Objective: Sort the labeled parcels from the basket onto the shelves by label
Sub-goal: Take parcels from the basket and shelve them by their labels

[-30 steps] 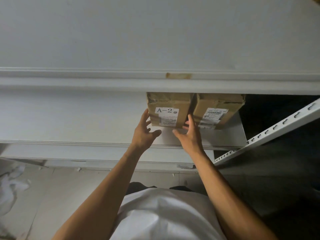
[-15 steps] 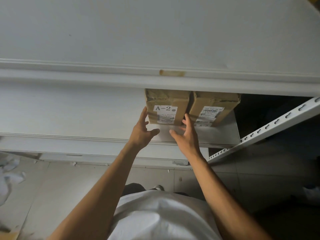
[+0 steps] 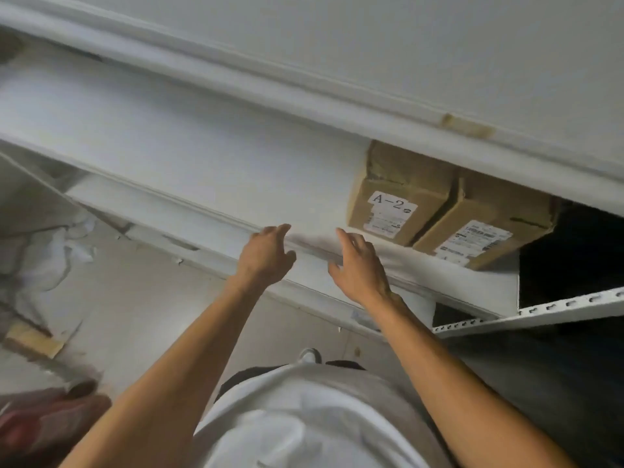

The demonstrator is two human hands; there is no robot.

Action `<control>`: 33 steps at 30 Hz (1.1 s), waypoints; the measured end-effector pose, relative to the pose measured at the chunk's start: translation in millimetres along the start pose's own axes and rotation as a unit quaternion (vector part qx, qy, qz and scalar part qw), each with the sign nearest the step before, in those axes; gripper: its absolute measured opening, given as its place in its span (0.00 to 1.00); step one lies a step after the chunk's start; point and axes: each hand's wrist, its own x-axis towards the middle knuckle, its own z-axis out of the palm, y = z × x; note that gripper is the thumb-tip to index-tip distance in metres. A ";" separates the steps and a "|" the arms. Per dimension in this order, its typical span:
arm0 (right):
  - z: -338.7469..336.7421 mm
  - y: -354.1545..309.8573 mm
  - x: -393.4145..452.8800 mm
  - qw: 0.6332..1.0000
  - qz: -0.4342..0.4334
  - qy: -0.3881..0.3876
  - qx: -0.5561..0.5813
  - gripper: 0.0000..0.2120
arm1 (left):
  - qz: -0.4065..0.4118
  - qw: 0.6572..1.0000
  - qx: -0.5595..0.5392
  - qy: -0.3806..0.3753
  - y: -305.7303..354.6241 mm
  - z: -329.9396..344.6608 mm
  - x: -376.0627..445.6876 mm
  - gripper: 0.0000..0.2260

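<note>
Both hands have come back off the A-2 parcel [image 3: 395, 201] since the earlier frames, where they were pressed to its front face, and the view has swung to the left. The left hand [image 3: 266, 253] hangs over the front lip of the shelf [image 3: 189, 170] with its fingers loose and holding nothing; the right hand [image 3: 359, 265] is just beside it, fingers spread and equally empty, near the parcel but no longer touching it. That parcel sits on the shelf under the upper board, its label facing out, pushed against a second parcel [image 3: 486, 231] on its right whose printed label is too small to read. Placing this one looks finished, so the step in hand is the release and the turn away. Next comes a return to the basket, which is not clearly in view; a blurred red shape [image 3: 40, 423] low on the left may be it, though I cannot tell. Picking the next parcel calls for reading its label before choosing a shelf.
</note>
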 end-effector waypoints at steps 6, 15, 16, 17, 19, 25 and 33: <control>41.0 -96.3 2.2 0.979 -0.155 -0.106 -0.073 0.29 | -0.150 0.987 0.007 0.054 -94.7 -29.0 -100.1 0.28; 130.0 -270.7 -125.5 0.887 -0.397 -0.212 -0.104 0.32 | -0.425 0.884 -0.082 0.174 -204.4 -41.6 -351.1 0.26; 138.2 -282.5 -143.2 0.875 -0.419 -0.219 -0.106 0.32 | -0.444 0.870 -0.092 0.194 -209.5 -38.4 -376.2 0.24; 146.2 -293.3 -160.4 0.863 -0.440 -0.224 -0.106 0.32 | -0.464 0.854 -0.103 0.214 -213.8 -34.3 -400.3 0.23; 162.2 -311.2 -194.8 0.837 -0.483 -0.234 -0.107 0.31 | -0.509 0.814 -0.125 0.249 -219.7 -24.6 -447.1 0.25; 205.7 -354.1 -293.1 0.735 -0.600 -0.287 -0.132 0.32 | -0.617 0.703 -0.166 0.312 -217.6 13.0 -573.4 0.28; 252.3 -399.8 -423.5 0.561 -0.717 -0.378 -0.167 0.31 | -0.733 0.535 -0.207 0.365 -180.9 59.7 -689.4 0.24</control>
